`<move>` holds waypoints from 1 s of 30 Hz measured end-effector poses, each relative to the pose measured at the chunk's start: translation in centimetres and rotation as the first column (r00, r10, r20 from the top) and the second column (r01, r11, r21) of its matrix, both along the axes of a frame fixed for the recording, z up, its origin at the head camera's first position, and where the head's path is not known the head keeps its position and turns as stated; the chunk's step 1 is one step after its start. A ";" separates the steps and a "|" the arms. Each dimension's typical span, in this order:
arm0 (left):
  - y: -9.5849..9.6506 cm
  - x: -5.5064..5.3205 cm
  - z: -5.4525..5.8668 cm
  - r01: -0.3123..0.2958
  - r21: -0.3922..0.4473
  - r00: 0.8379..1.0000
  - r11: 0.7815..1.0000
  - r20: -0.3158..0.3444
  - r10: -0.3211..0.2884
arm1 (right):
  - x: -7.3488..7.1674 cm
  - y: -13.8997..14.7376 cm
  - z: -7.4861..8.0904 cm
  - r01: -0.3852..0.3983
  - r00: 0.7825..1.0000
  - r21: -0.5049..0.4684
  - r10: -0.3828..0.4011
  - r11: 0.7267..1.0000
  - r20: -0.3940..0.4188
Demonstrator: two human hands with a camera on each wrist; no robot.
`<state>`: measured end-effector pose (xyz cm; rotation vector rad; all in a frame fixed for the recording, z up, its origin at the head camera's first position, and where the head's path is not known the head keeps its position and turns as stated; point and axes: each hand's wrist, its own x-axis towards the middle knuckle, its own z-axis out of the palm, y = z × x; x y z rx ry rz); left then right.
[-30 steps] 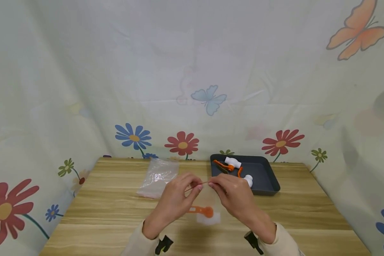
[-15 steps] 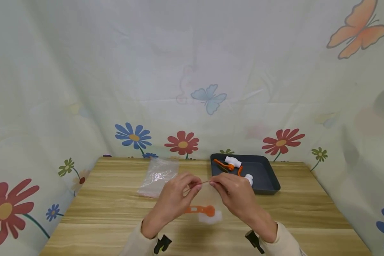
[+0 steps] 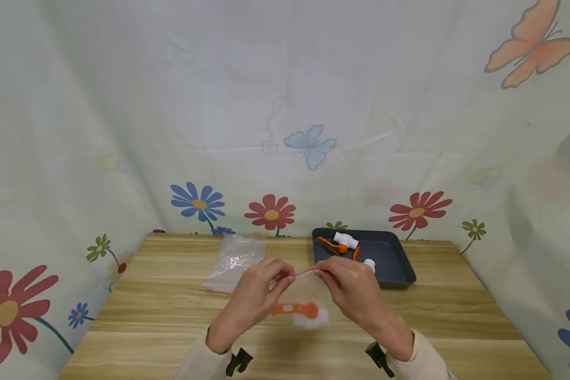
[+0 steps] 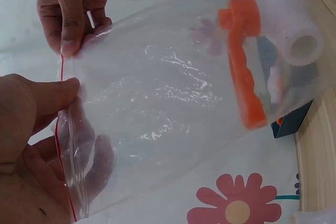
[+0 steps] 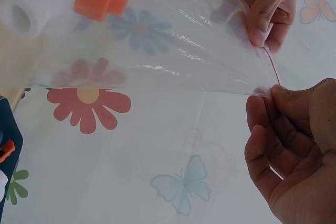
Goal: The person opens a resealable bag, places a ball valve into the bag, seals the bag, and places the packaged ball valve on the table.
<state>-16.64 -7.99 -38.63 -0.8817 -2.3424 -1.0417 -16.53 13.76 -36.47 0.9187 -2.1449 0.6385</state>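
A clear zip-lock bag (image 4: 152,98) with a red strip along its mouth hangs between both hands above the table. Inside, at its bottom, lies a white plastic ball valve (image 4: 291,24) with an orange lever handle (image 3: 296,309). My left hand (image 3: 254,290) pinches one side of the mouth, thumb on the near face and some fingers visible through the film. The opposite end of that red edge is pinched by my right hand (image 3: 353,290), thumb against forefinger. In the left wrist view the mouth's two sides look close together; whether it is sealed cannot be told.
Another clear plastic bag (image 3: 235,264) lies flat at the back left of the wooden table (image 3: 157,316). A dark rectangular tray (image 3: 391,264) at the back right holds white valves (image 3: 345,241) with orange handles, partly hidden by the right hand.
My hands have drawn slightly apart along the bag's mouth, the left towards the left and the right a little rightward. More of the orange handle shows between them.
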 end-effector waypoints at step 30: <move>-0.5 0.2 -0.4 0.029 0.013 1.000 0.999 0.005 -0.029 | 0.2 -0.2 -0.4 -0.013 1.000 -0.006 0.013 1.000 0.000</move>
